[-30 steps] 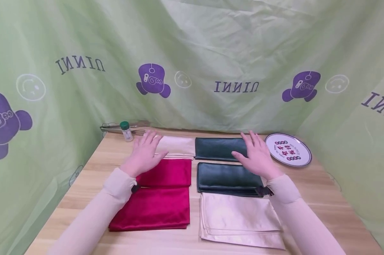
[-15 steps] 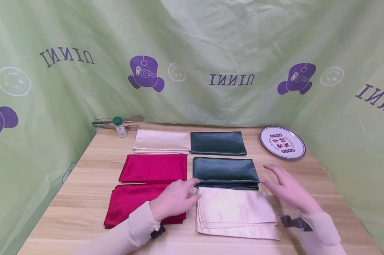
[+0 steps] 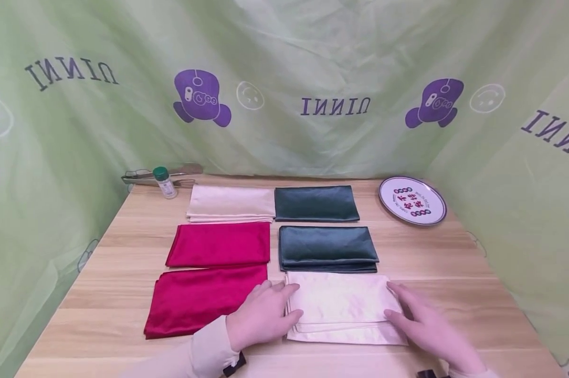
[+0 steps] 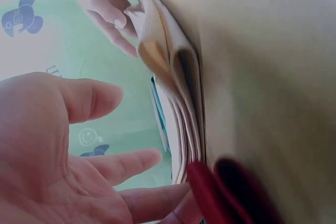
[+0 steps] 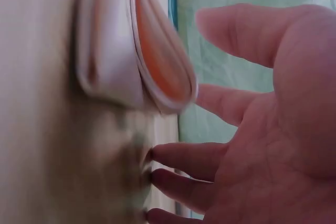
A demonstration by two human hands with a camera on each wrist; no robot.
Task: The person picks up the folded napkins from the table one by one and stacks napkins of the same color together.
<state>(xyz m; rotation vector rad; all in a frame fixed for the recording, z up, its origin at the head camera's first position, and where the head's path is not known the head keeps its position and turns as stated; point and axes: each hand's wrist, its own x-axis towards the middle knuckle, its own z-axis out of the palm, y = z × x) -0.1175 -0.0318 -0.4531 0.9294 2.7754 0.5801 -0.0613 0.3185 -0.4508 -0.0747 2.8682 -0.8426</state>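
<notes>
A folded pale pink satin cloth (image 3: 338, 299) lies at the front right of the table, its layers showing along the near edge. My left hand (image 3: 263, 317) is at its left edge, thumb and index fingertip over the border, and overlaps the near red cloth (image 3: 201, 299). At the right edge is my right hand (image 3: 428, 325), fingertips right at the border. Both wrist views show relaxed, spread fingers; the right wrist view has the looped fold (image 5: 163, 72) of the pink cloth beside the fingertips.
Behind lie a second red cloth (image 3: 220, 244), two dark green cloths (image 3: 327, 244) and another pale pink one (image 3: 232, 202), all folded. A patterned plate (image 3: 413, 200) leans at the back right. A green-capped shaker (image 3: 165, 184) and metal utensils (image 3: 143, 177) are at the back left.
Both hands have come down and back from above the rear cloths to the sides of the near pink cloth. The head view has shifted slightly; the cloths keep their arrangement.
</notes>
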